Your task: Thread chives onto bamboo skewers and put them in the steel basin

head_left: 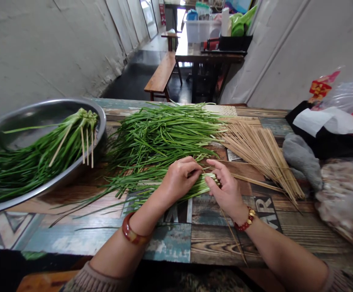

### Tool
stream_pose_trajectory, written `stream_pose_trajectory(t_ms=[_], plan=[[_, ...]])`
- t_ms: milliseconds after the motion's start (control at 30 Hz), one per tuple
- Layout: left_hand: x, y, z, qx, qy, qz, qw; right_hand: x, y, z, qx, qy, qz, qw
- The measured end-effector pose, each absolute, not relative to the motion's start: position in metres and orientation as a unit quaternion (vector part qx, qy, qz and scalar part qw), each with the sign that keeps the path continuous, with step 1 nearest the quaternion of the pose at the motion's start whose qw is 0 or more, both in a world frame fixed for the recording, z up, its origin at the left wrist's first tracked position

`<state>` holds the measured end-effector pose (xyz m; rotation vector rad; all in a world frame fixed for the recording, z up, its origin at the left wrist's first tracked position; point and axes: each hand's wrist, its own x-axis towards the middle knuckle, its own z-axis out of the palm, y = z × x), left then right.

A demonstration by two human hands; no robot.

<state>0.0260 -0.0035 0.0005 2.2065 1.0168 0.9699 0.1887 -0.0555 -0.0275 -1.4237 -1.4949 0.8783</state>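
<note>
My left hand (181, 176) is closed over a small bunch of chives (208, 187), thumb and forefinger pinched together near the pale stem ends. Whether a thin strip is also in that pinch, I cannot tell. My right hand (227, 188) holds the same stem ends from the right, between thumb and curled fingers. Below it a thin straw-coloured strip (233, 235) runs toward the table's front edge. Just beyond both hands spreads a big pile of loose chives (167, 129). To its right lies a fan of dry, flat straw-coloured strips (258, 154).
On the left, a wide steel basin (102, 121) holds chive bundles tied with strips. At the right are a grey plastic bag (301, 156) and a clear bag of pale pieces (345, 198). A bench (162, 73) and another table (208, 58) stand behind the patterned wood table (219, 247).
</note>
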Motion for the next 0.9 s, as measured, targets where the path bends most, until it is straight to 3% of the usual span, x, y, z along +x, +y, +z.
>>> stream_pose_trajectory(t_ms=[900], plan=[[0.0194,-0.0033,0.0069,0.846,0.382,0.287,0.237,0.1883,-0.0536,-0.0306,-0.57,-0.578,0.362,0.459]])
